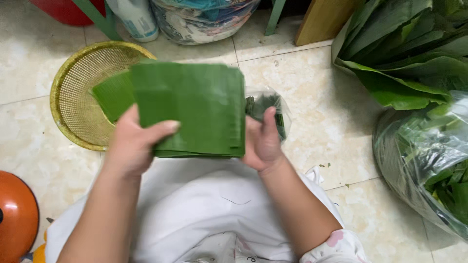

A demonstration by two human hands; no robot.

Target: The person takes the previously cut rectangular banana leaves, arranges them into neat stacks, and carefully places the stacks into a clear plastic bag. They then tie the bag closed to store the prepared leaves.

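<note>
Stack of flat green leaf squares, gripped edgewise between both hands.

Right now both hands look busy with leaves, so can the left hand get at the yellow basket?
Probably yes: the basket lies just beyond the left hand, nothing between, though that hand holds the leaf stack.

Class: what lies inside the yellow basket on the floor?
A cut green leaf piece lies in the basket. The held leaf stack covers its right part, so anything there is hidden.

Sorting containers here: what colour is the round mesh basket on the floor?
Golden yellow; the basket shows best in the head view, behind the leaf stack.
</note>
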